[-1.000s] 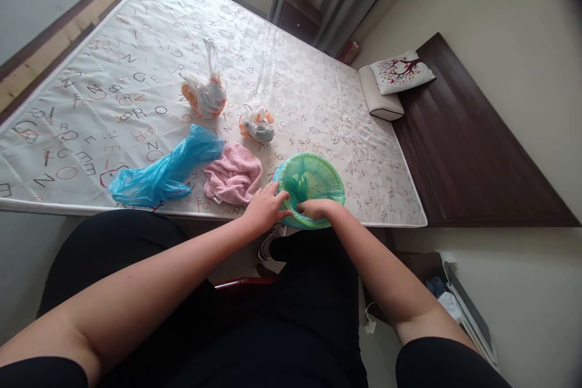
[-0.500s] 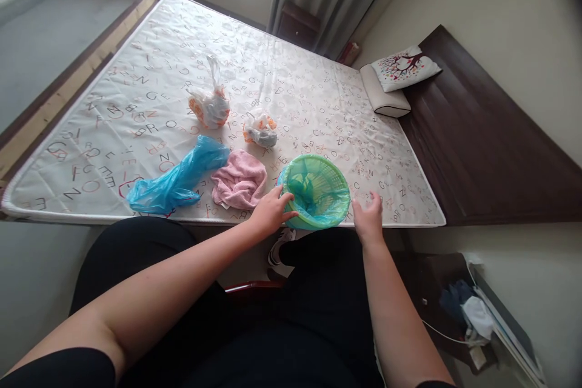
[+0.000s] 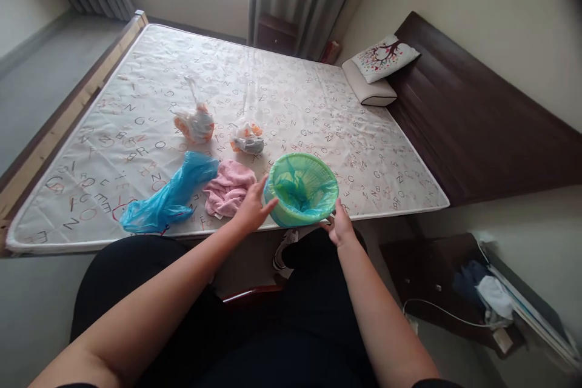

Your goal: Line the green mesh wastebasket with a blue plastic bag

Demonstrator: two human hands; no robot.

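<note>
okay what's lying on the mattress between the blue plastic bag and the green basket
A crumpled pink towel lies between the blue plastic bag and the green basket, as the head view shows. The left hand rests over the towel's right edge, against the basket.

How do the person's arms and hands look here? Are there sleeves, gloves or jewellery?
Both arms are bare along all that shows. The left hand and right hand wear no gloves; no rings, watch or bracelet are visible. Black clothing shows below the arms, at the bottom of the picture.
</note>
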